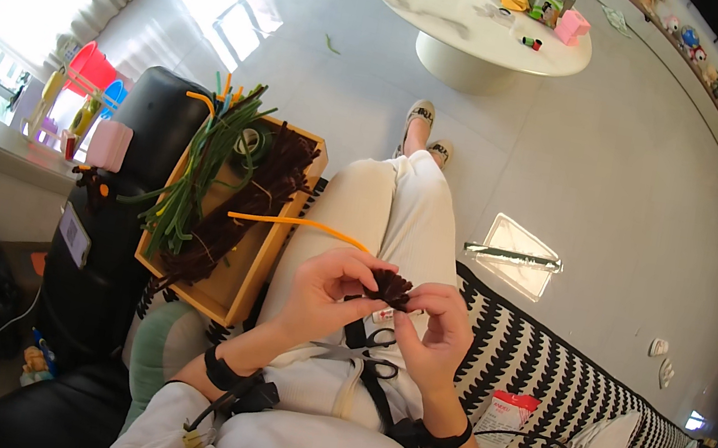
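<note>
Above my lap, my left hand (335,285) and my right hand (433,330) pinch a small dark brown fuzzy bundle (390,288) between thumbs and fingertips, one hand at each side. It looks like bent chenille stems gathered into a fan. An orange chenille stem (284,220) stretches left from behind my left hand across my thigh; whether the fingers hold it is hidden. Left of my legs, a wooden box (217,303) carries a pile of green chenille stems (183,195) and a thick bunch of dark brown chenille stems (262,189).
A black sofa armrest (153,118) with a phone (75,234) and a pink box (109,145) lies at left. To my right, a red-and-white packet (505,417) rests on the patterned sofa cover (557,371). Ahead stands a white marble-look table (455,17).
</note>
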A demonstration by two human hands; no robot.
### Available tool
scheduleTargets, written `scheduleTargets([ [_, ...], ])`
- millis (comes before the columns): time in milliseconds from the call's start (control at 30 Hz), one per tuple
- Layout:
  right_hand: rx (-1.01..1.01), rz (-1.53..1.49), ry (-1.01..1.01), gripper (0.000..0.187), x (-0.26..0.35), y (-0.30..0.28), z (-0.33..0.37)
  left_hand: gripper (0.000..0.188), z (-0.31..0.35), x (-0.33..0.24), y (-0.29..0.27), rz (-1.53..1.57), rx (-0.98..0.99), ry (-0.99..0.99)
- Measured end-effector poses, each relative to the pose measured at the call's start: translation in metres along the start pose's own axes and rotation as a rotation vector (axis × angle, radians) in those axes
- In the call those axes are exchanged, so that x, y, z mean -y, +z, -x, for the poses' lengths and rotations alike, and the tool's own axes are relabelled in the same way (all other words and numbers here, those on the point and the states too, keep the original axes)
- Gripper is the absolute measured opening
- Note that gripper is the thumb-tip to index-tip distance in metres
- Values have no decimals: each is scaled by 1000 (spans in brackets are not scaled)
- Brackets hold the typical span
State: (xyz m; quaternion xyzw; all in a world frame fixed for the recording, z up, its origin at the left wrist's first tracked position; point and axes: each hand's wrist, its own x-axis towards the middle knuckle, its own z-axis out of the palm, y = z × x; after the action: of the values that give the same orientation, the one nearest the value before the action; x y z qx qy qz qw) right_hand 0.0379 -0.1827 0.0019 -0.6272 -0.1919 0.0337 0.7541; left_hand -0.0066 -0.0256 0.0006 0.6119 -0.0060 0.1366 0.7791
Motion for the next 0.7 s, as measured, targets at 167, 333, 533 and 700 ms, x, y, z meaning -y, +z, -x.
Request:
scheduleTargets([
  [167, 112, -46, 51, 36, 2, -7, -1, 21, 1, -11, 3, -220, 21, 13],
  [333, 118, -183, 191, 34, 0, -10, 2, 20, -2, -20, 7, -487, 110, 195],
  [533, 105, 60, -86, 31, 3, -10, 4, 31, 3, -26, 14, -360, 55, 60],
  [700, 68, 68, -105, 29, 1, -10, 5, 39, 7, -18, 9, -368, 118, 49],
])
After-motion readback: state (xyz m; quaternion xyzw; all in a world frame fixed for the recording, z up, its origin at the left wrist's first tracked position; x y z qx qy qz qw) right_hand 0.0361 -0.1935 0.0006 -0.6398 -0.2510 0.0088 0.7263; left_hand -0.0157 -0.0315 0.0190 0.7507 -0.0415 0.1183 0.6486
